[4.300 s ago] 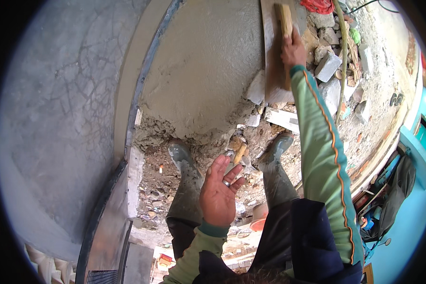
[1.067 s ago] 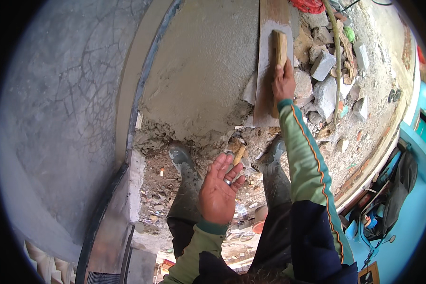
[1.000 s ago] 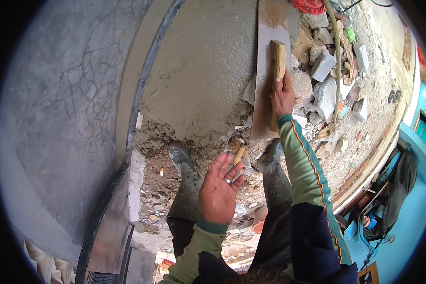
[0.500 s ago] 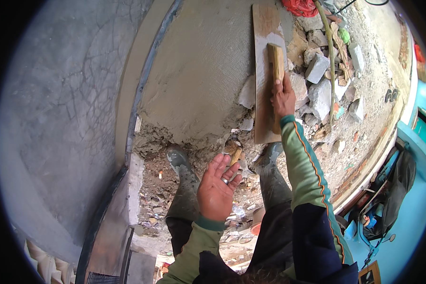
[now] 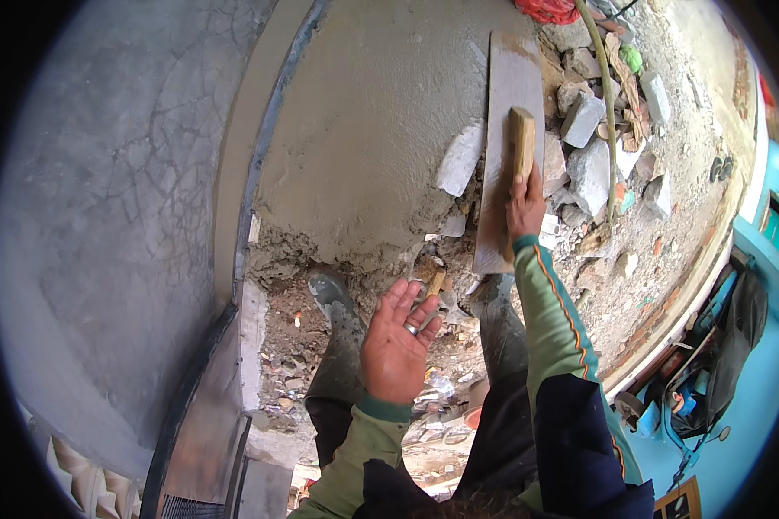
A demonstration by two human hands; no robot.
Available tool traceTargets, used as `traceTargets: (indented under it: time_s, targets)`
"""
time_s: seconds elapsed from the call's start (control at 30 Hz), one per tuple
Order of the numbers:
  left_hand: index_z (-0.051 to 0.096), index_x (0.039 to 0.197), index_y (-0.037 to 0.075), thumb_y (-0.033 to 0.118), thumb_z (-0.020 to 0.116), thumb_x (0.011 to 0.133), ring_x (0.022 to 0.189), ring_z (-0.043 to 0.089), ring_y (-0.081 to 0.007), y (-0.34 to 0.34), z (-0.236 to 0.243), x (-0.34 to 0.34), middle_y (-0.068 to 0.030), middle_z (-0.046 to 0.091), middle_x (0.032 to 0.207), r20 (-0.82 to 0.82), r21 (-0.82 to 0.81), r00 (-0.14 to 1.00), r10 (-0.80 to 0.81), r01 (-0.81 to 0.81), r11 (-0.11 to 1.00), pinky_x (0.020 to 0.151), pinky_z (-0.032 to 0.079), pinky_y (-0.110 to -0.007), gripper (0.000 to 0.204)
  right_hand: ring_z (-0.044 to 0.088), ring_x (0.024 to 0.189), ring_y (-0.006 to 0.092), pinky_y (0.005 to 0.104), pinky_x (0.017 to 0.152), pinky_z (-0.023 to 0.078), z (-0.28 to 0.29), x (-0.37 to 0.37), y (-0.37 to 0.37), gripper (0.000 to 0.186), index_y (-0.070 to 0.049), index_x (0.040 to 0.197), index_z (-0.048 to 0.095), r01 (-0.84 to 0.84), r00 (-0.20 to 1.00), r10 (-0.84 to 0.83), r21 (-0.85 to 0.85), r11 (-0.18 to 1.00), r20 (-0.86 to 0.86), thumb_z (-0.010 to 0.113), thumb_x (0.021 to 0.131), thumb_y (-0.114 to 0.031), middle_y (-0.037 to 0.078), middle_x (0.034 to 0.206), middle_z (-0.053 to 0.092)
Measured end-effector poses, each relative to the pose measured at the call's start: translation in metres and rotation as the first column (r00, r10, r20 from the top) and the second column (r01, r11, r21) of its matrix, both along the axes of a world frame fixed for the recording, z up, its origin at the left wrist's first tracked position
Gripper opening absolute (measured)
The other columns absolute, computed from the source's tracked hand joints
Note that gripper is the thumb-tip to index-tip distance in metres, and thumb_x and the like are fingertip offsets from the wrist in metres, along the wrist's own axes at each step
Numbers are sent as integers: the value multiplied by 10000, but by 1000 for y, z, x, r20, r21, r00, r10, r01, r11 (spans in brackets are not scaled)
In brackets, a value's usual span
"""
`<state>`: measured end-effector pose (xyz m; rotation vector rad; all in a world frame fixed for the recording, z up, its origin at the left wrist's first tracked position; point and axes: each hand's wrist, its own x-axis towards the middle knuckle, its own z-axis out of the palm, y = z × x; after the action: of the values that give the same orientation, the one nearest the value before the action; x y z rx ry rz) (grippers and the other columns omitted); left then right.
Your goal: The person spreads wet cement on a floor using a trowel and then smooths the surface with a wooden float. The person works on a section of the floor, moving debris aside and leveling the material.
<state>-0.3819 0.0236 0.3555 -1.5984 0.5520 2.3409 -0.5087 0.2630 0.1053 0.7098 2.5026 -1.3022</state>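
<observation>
My right hand [image 5: 526,206] is wrapped round the wooden handle [image 5: 521,143] of a long plastering float [image 5: 502,95]. The float's board lies along the right edge of a patch of wet grey cement [image 5: 363,112], with a pale block of stone [image 5: 461,158] just to its left. Over the rubble between my boots, my left hand [image 5: 396,346] is palm up, fingers stretched out and a ring on one, with nothing in it. Beyond its fingertips shows a short piece of yellowish wood [image 5: 437,281], which seems to lie on the ground.
Broken concrete lumps [image 5: 589,173] and a hose-like pole [image 5: 610,112] lie right of the float. A smooth grey surface [image 5: 104,216] with a dark-edged border fills the left. My rubber boots [image 5: 337,303] stand at the cement's ragged near edge. A motorbike [image 5: 701,372] is at the far right.
My right hand has moved the float to the right and slightly nearer, off the cement's edge, uncovering more of the pale block. My left hand has stayed in place.
</observation>
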Motion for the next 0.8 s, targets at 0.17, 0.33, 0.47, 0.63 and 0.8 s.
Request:
traceTargets:
  time_s: [0.17, 0.33, 0.47, 0.63, 0.8]
  targets:
    - [380, 1475, 34, 444, 438, 1073, 1279, 524, -269, 6, -2, 1, -124, 450, 1483, 2, 19, 999, -41, 41, 999, 1035, 462, -430, 577, 620, 1184, 443, 442, 991, 498, 19, -20, -35, 530, -146, 1518, 429, -66, 994, 69, 29, 997, -85, 495, 1048, -383, 256, 1296, 634]
    - [384, 1469, 28, 443, 433, 1076, 1276, 530, -275, 15, -6, 2, -130, 463, 1467, 5, 8, 997, -83, 83, 997, 1026, 473, -427, 573, 634, 1078, 502, 506, 909, 518, 9, -171, -70, 494, -224, 1488, 454, -175, 968, 212, 247, 953, -135, 498, 1034, -413, 285, 1171, 667]
    - [388, 1464, 28, 437, 432, 1078, 1269, 533, -276, 12, -6, 5, -131, 469, 1459, 9, 45, 998, -58, 57, 997, 1026, 477, -428, 564, 667, 997, 457, 494, 871, 528, -15, -162, -44, 519, -222, 1498, 447, -129, 971, 179, 282, 951, -160, 508, 1027, -432, 252, 1134, 689]
    - [391, 1462, 29, 438, 431, 1079, 1272, 528, -275, 5, -4, 3, -130, 457, 1469, -8, 36, 999, -37, 37, 999, 1028, 477, -427, 562, 637, 918, 357, 434, 795, 529, -12, -3, 3, 524, -178, 1514, 428, 95, 995, -96, 43, 995, 18, 506, 1044, -396, 187, 1051, 668]
    - [384, 1470, 29, 436, 426, 1080, 1285, 519, -278, -3, -2, 0, -134, 437, 1491, -11, 45, 1000, -11, 11, 999, 1030, 474, -428, 565, 520, 675, 85, 253, 569, 472, 20, 81, -23, 553, -193, 1566, 366, 412, 911, -409, -178, 893, 56, 533, 1060, -339, 18, 839, 564]
